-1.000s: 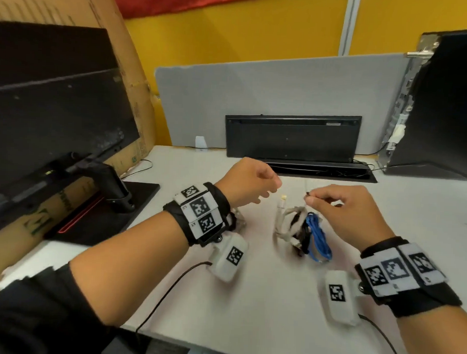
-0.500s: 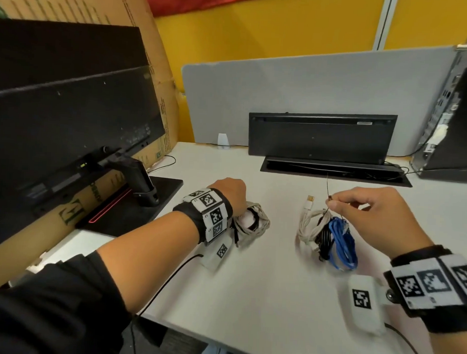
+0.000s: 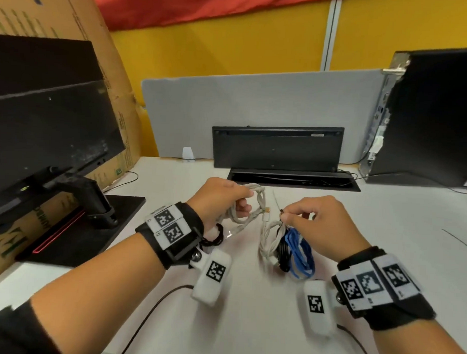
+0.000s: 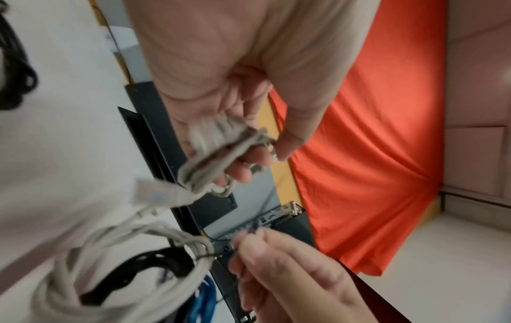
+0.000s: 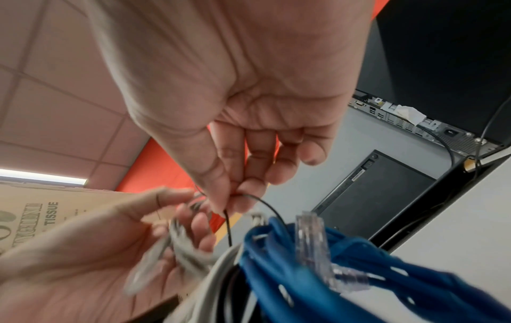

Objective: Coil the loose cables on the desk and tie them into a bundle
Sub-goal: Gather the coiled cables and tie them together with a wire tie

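Note:
My left hand (image 3: 221,200) grips a coiled grey cable (image 3: 250,206) and holds it raised above the desk; the same grey cable (image 4: 221,148) is clamped between thumb and fingers in the left wrist view. My right hand (image 3: 313,222) pinches a thin black tie (image 5: 229,220) between thumb and forefinger. The tie runs down into a bundle of white, black and blue coiled cables (image 3: 288,247) lying on the white desk (image 3: 249,309). A clear plug (image 5: 312,236) sticks out of the blue coil (image 5: 331,273).
A black monitor on a stand (image 3: 69,150) stands at the left, with a cardboard box behind it. A black flap and cable tray (image 3: 278,152) sit at the back centre. A computer tower (image 3: 427,117) stands at the right. A black coiled cable (image 3: 211,237) lies under my left wrist.
My left hand picked the grey coil up from the desk at the left and carried it right, next to the bundle. My right hand kept pinching the tie.

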Motion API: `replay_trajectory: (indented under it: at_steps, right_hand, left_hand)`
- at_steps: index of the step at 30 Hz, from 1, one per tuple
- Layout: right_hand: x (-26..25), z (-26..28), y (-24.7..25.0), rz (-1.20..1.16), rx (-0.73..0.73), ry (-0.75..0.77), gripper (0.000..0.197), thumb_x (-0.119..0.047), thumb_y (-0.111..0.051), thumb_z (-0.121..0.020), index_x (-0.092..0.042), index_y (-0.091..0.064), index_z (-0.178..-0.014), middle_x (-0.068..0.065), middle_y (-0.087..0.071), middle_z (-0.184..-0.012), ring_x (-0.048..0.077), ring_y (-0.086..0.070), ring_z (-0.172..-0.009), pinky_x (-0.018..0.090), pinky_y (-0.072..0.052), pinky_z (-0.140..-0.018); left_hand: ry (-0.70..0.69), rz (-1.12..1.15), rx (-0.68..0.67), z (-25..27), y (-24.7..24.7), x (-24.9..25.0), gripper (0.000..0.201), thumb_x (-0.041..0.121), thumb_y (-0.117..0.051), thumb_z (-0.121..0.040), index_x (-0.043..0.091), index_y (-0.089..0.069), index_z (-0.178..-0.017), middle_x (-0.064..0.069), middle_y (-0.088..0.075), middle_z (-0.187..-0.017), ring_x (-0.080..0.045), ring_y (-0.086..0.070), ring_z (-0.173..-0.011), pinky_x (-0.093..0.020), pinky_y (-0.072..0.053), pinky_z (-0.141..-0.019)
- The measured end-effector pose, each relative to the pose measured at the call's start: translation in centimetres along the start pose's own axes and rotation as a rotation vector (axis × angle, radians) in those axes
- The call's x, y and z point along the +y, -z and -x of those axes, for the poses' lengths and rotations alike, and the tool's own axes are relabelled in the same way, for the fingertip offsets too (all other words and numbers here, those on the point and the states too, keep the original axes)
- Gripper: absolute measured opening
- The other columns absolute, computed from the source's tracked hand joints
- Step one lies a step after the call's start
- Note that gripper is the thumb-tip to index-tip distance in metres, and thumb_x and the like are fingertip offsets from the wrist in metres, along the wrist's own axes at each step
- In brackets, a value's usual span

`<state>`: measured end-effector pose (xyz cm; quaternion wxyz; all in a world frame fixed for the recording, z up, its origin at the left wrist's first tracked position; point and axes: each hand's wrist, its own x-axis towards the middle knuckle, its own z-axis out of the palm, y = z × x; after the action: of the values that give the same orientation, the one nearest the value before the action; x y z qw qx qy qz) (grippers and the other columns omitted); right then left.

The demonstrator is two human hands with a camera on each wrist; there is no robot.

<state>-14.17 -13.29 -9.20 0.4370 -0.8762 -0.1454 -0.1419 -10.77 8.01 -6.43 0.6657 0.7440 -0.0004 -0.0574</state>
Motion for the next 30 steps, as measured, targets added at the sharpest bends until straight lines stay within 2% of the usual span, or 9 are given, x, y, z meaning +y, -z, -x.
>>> replay_trajectory:
  at_steps: [4, 7, 10, 12, 15, 19, 22, 26, 30]
  right_hand:
    - [-0.7, 0.1, -0.1, 0.071, -0.043, -0.011, 0.021, -0.018, -0.07, -0.083, -0.028, -0.074, -0.064, -0.018, -0.069, -0.067, -0.007, -0.059, -0.07, 0.004, -0.043, -0.06]
    - [-1.0, 0.0, 0.0, 0.132, -0.063, -0.023, 0.021, -0.018, -0.066, -0.085, -0.015, -0.075, -0.066, -0.003, -0.071, -0.07, 0.006, -0.063, -0.071, 0.015, -0.046, -0.056]
    - [-1.3, 0.1, 0.2, 0.199, -0.089, -0.038, 0.022, -0.017, -0.062, -0.086, -0.006, -0.073, -0.07, 0.009, -0.07, -0.073, 0.021, -0.064, -0.071, 0.031, -0.053, -0.062]
    - [-1.5, 0.1, 0.3, 0.205, -0.103, -0.048, 0.024, -0.017, -0.062, -0.087, -0.009, -0.073, -0.068, 0.007, -0.068, -0.067, 0.021, -0.063, -0.066, 0.03, -0.05, -0.059]
    - [-1.9, 0.2, 0.2, 0.179, -0.113, -0.052, 0.024, -0.021, -0.062, -0.088, -0.012, -0.076, -0.071, 0.005, -0.068, -0.067, 0.019, -0.06, -0.062, 0.031, -0.049, -0.06]
    - [-2.2, 0.1, 0.0, 0.17, -0.131, -0.039, 0.024, -0.017, -0.058, -0.089, -0.014, -0.077, -0.075, 0.005, -0.068, -0.069, 0.021, -0.062, -0.068, 0.031, -0.051, -0.063]
    - [-2.2, 0.3, 0.1, 0.112, -0.118, -0.031, 0.023, -0.017, -0.059, -0.09, -0.02, -0.078, -0.078, 0.001, -0.068, -0.068, 0.016, -0.061, -0.066, 0.025, -0.05, -0.063]
    - [-2.0, 0.3, 0.1, 0.038, -0.092, -0.04, 0.02, -0.018, -0.062, -0.089, -0.017, -0.079, -0.079, 0.004, -0.07, -0.069, 0.02, -0.063, -0.068, 0.034, -0.053, -0.067]
    - [-1.9, 0.3, 0.0, -0.004, -0.086, -0.061, 0.021, -0.024, -0.061, -0.089, -0.018, -0.079, -0.078, 0.005, -0.07, -0.068, 0.021, -0.063, -0.067, 0.032, -0.053, -0.066]
  left_hand:
    - [-0.077, 0.204, -0.103, 1.0, -1.9, 0.5, 0.013, 0.008, -0.063, -0.089, -0.003, -0.069, -0.085, -0.013, -0.061, -0.07, -0.029, -0.063, -0.071, -0.04, -0.057, -0.074]
    - [-0.095, 0.266, -0.196, 1.8, -2.5, 1.0, 0.025, 0.009, -0.054, -0.088, -0.007, -0.07, -0.099, -0.02, -0.062, -0.078, -0.032, -0.062, -0.074, -0.04, -0.056, -0.075]
    - [-0.11, 0.242, -0.232, 2.3, -2.8, 0.9, 0.033, 0.002, -0.043, -0.086, -0.008, -0.068, -0.105, -0.022, -0.063, -0.078, -0.033, -0.062, -0.075, -0.043, -0.055, -0.077]
    - [-0.096, 0.191, -0.24, 2.5, -2.8, 0.7, 0.039, -0.004, -0.037, -0.088, -0.003, -0.068, -0.112, -0.022, -0.065, -0.078, -0.034, -0.063, -0.076, -0.042, -0.055, -0.077]
    - [-0.058, 0.103, -0.244, 2.6, -3.0, 0.3, 0.04, -0.006, -0.042, -0.091, 0.009, -0.063, -0.122, -0.024, -0.07, -0.081, -0.033, -0.067, -0.079, -0.043, -0.057, -0.083]
    - [-0.051, 0.061, -0.224, 2.5, -3.8, -0.4, 0.037, -0.004, -0.058, -0.09, 0.018, -0.06, -0.12, -0.027, -0.071, -0.093, -0.029, -0.069, -0.077, -0.038, -0.06, -0.08]
    - [-0.079, -0.016, -0.177, 2.3, -4.0, -0.8, 0.027, -0.002, -0.065, -0.087, 0.004, -0.066, -0.113, -0.026, -0.072, -0.091, -0.027, -0.07, -0.074, -0.032, -0.059, -0.068]
    - [-0.188, -0.08, -0.044, 2.1, -4.0, -1.3, 0.009, -0.001, -0.071, -0.083, -0.006, -0.073, -0.09, -0.02, -0.074, -0.084, -0.02, -0.071, -0.065, -0.023, -0.056, -0.06]
    - [-0.299, -0.057, -0.001, 2.1, -4.2, -1.7, 0.01, 0.0, -0.071, -0.084, -0.009, -0.072, -0.086, -0.023, -0.072, -0.081, -0.022, -0.07, -0.066, -0.025, -0.058, -0.063]
